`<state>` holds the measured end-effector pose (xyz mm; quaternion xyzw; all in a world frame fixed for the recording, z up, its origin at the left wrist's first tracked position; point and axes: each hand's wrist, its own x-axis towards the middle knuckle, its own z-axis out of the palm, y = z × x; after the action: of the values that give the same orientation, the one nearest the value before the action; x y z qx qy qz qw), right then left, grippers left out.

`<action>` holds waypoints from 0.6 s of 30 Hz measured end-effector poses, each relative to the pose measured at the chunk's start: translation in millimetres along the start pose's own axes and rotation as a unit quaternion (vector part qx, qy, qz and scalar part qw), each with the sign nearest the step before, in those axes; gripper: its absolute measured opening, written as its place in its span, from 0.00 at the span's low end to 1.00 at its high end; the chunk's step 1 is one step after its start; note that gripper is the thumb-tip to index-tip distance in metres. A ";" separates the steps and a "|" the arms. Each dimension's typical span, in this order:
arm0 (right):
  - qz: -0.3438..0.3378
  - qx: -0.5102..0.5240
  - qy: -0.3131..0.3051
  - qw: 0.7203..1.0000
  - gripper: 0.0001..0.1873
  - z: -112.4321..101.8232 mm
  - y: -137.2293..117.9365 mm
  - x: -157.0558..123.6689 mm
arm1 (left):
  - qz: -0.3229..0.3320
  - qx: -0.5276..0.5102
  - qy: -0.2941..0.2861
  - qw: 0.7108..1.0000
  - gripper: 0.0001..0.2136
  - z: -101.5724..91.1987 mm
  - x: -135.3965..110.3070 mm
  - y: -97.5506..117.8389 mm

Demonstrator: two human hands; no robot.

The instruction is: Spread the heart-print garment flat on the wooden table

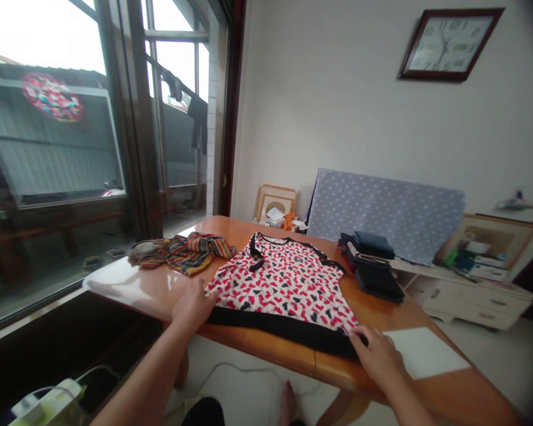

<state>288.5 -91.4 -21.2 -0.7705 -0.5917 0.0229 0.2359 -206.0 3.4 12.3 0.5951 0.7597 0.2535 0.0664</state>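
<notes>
A white shirt [284, 284] patterned with red and dark hearts lies spread flat on the wooden table [266, 349], its black hem toward me. My left hand [194, 306] rests on the hem's left corner, fingers curled over the cloth edge. My right hand [375, 350] presses on the hem's right corner, fingers bent onto the black band.
A striped multicoloured garment [184, 249] lies crumpled at the table's far left. A stack of folded dark clothes [373, 260] sits at the right. A white sheet [424, 352] lies near my right hand. A dotted board [382, 210] leans on the wall. Windows stand to the left.
</notes>
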 end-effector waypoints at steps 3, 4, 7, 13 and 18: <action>0.003 -0.029 -0.012 1.000 0.22 6.2 8.4 -0.9 | -0.014 -0.103 -0.003 0.995 0.28 0.9 1.1 -4.1; -0.005 -0.020 -0.020 1.000 0.21 6.7 12.8 -0.5 | -0.034 -0.149 -0.009 0.988 0.28 0.4 2.5 -6.6; -0.026 0.019 -0.036 0.999 0.22 4.5 26.6 0.5 | -0.082 -0.270 -0.007 0.959 0.26 -2.8 7.0 -14.5; -0.010 0.040 -0.010 0.999 0.18 -6.6 41.6 -3.2 | -0.095 -0.338 -0.001 0.936 0.22 -7.6 9.8 -23.2; 0.055 0.062 0.002 0.997 0.15 -17.0 49.7 -9.8 | -0.082 -0.172 0.000 0.982 0.20 -15.1 8.9 -35.1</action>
<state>335.7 -115.6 -28.0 -0.7858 -0.5456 0.0704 0.2827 -245.1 1.4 10.8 0.5103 0.7510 0.3742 0.1885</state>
